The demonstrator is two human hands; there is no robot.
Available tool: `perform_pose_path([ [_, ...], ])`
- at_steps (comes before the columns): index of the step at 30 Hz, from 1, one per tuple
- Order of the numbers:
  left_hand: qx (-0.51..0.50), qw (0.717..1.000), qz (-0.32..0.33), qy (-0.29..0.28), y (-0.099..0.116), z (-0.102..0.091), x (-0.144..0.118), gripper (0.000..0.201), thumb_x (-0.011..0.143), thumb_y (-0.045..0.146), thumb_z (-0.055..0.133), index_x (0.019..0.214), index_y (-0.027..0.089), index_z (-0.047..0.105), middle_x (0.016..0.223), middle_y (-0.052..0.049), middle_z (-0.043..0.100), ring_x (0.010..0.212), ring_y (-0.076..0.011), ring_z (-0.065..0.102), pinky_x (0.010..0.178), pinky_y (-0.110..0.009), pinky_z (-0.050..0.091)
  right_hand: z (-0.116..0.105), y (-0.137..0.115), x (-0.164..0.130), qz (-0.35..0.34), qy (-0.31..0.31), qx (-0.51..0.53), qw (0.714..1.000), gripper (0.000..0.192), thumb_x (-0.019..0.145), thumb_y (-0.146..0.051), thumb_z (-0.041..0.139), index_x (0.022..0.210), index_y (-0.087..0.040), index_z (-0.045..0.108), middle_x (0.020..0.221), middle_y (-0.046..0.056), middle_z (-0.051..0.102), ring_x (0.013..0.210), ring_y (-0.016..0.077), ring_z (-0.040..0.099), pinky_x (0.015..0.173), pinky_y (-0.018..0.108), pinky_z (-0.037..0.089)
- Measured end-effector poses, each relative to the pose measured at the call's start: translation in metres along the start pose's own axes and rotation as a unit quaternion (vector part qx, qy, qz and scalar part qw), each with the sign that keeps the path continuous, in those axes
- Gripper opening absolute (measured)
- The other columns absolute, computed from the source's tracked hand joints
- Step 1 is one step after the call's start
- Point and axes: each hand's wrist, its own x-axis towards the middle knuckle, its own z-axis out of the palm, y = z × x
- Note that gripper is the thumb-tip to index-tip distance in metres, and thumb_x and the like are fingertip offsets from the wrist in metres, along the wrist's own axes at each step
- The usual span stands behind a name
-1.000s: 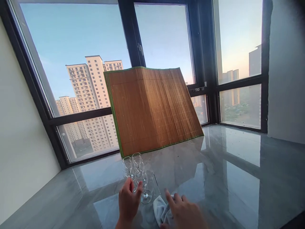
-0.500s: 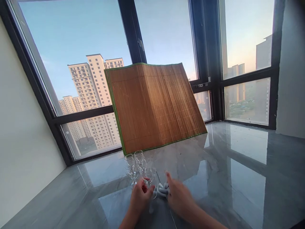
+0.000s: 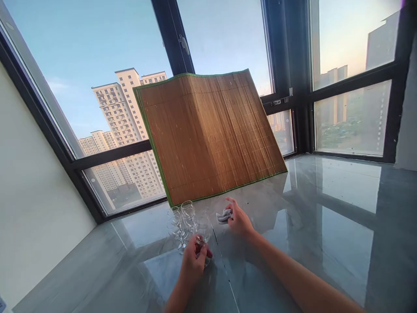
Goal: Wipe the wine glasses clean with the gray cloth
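My left hand (image 3: 193, 266) grips the stem of a clear wine glass (image 3: 203, 229) standing on the glossy grey counter (image 3: 309, 226). Just behind it stands a cluster of several more clear stemmed glasses (image 3: 181, 217). My right hand (image 3: 239, 219) reaches further out over the counter, its fingers closed on a small crumpled grey-white cloth (image 3: 223, 215) that rests on the surface near the foot of the mat.
A brown bamboo mat (image 3: 208, 134) with green edging leans against the black-framed window (image 3: 176, 48). A pale wall (image 3: 32, 191) closes the left side. The counter runs right to a corner window (image 3: 352, 117).
My right hand has carried the cloth away from me toward the mat. My left hand has closed on the nearest glass's stem. The view has tilted down and nearer.
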Motion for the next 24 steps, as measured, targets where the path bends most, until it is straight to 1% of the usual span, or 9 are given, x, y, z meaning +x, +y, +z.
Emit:
perform_pose_path([
  [2, 0.016, 1.0, -0.008, -0.001, 0.006, 0.009, 0.008, 0.021, 0.091, 0.042, 0.05, 0.086, 0.021, 0.05, 0.061, 0.001, 0.063, 0.058, -0.0152, 0.057, 0.061, -0.025, 0.042, 0.001, -0.001, 0.0, 0.011, 0.004, 0.031, 0.999, 0.078, 0.063, -0.001, 0.044, 0.138, -0.022, 0.036, 0.101, 0.003, 0.065, 0.085, 0.0188, 0.063, 0.075, 0.028, 0.046],
  [4, 0.056, 0.998, -0.006, 0.017, 0.01, 0.022, 0.02, 0.022, 0.092, 0.042, 0.049, 0.086, 0.021, 0.052, 0.059, 0.002, 0.061, 0.054, -0.0149, 0.056, 0.057, -0.025, 0.04, 0.003, -0.001, 0.001, 0.009, 0.005, 0.047, 0.999, 0.08, 0.061, -0.001, 0.045, 0.138, -0.023, 0.036, 0.099, 0.002, 0.064, 0.084, 0.0177, 0.062, 0.075, 0.028, 0.046],
  [6, 0.102, 0.993, -0.003, 0.065, 0.01, 0.035, 0.032, 0.021, 0.092, 0.041, 0.047, 0.089, 0.021, 0.056, 0.063, 0.001, 0.063, 0.056, -0.0159, 0.058, 0.058, -0.026, 0.04, 0.005, -0.001, 0.001, 0.003, 0.012, 0.056, 0.998, 0.081, 0.061, -0.001, 0.045, 0.139, -0.023, 0.036, 0.098, 0.001, 0.064, 0.082, 0.0164, 0.061, 0.076, 0.028, 0.046],
  [8, 0.145, 0.981, 0.002, 0.131, 0.007, 0.044, 0.04, 0.02, 0.091, 0.037, 0.047, 0.094, 0.02, 0.059, 0.075, -0.003, 0.068, 0.066, -0.0179, 0.063, 0.065, -0.027, 0.041, 0.007, -0.001, 0.002, 0.0, 0.025, 0.072, 0.997, 0.081, 0.061, -0.001, 0.044, 0.139, -0.024, 0.035, 0.095, 0.0, 0.063, 0.08, 0.0155, 0.06, 0.076, 0.028, 0.046],
  [10, 0.164, 0.98, 0.004, 0.116, 0.002, 0.049, 0.044, 0.019, 0.09, 0.035, 0.048, 0.094, 0.021, 0.061, 0.079, -0.003, 0.07, 0.071, -0.0191, 0.065, 0.068, -0.028, 0.042, 0.007, -0.005, 0.003, -0.003, 0.035, 0.089, 0.995, 0.082, 0.062, -0.001, 0.044, 0.14, -0.023, 0.032, 0.089, -0.002, 0.062, 0.076, 0.0148, 0.059, 0.074, 0.028, 0.046],
  [13, 0.132, 0.986, 0.01, 0.097, -0.004, 0.049, 0.044, 0.02, 0.091, 0.036, 0.047, 0.093, 0.021, 0.06, 0.072, -0.001, 0.067, 0.064, -0.0181, 0.061, 0.064, -0.028, 0.041, 0.005, -0.019, 0.002, -0.016, 0.041, 0.138, 0.989, 0.084, 0.061, -0.002, 0.045, 0.141, -0.025, 0.033, 0.085, -0.003, 0.06, 0.072, 0.0138, 0.056, 0.07, 0.027, 0.045],
  [17, 0.025, 0.995, 0.005, 0.101, -0.004, 0.048, 0.043, 0.018, 0.086, 0.038, 0.05, 0.086, 0.021, 0.056, 0.059, 0.003, 0.058, 0.053, -0.0166, 0.056, 0.057, -0.027, 0.04, -0.003, -0.044, -0.007, -0.047, 0.037, 0.129, 0.99, 0.085, 0.061, -0.002, 0.047, 0.143, -0.025, 0.034, 0.085, -0.003, 0.059, 0.066, 0.0122, 0.052, 0.063, 0.025, 0.041],
  [20, -0.033, 0.994, 0.021, 0.103, -0.001, 0.048, 0.04, 0.019, 0.081, 0.04, 0.055, 0.077, 0.022, 0.052, 0.054, 0.004, 0.053, 0.05, -0.016, 0.053, 0.053, -0.026, 0.04, -0.01, -0.061, -0.017, -0.098, 0.028, 0.117, 0.988, 0.088, 0.061, -0.003, 0.047, 0.145, -0.026, 0.032, 0.085, -0.003, 0.059, 0.065, 0.0124, 0.051, 0.063, 0.025, 0.04],
  [24, -0.044, 0.993, 0.044, 0.101, 0.006, 0.046, 0.035, 0.017, 0.076, 0.036, 0.058, 0.069, 0.022, 0.05, 0.054, 0.003, 0.055, 0.05, -0.0152, 0.051, 0.051, -0.025, 0.038, -0.015, -0.079, -0.028, -0.172, 0.026, 0.104, 0.979, 0.091, 0.058, -0.006, 0.047, 0.145, -0.026, 0.031, 0.09, -0.001, 0.061, 0.064, 0.0131, 0.051, 0.062, 0.026, 0.041],
])
